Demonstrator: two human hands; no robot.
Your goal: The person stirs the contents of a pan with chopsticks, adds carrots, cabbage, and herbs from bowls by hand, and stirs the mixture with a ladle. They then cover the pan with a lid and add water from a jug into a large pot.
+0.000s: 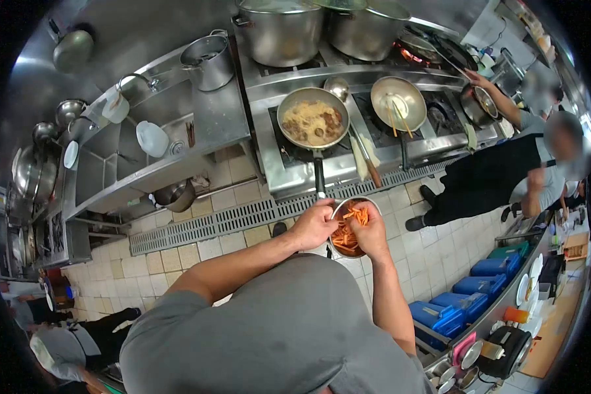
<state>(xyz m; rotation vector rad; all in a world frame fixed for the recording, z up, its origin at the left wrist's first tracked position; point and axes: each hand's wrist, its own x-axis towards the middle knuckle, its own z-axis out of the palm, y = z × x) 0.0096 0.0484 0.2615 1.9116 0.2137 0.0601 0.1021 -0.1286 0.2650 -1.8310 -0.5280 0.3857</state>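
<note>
A round metal container (350,255) of orange carrot strips (345,240) is held in front of my body. My left hand (314,225) is closed on its left rim. Inside the container, my right hand (369,232) has its fingers bunched around some of the strips, with several poking out; the fingertips are partly hidden. Just beyond my left hand is the end of a frying pan's handle (319,174). That pan sits on the stove with yellowish and brown food (312,123) in it.
A wok (398,98) with chopsticks and a ladle (358,134) are on the stove (289,178). Large stockpots (281,36) stand behind. A sink (102,187) lies left. At right, a co-worker (505,174) holds a pan handle over flames. Blue bins (440,318) stand lower right.
</note>
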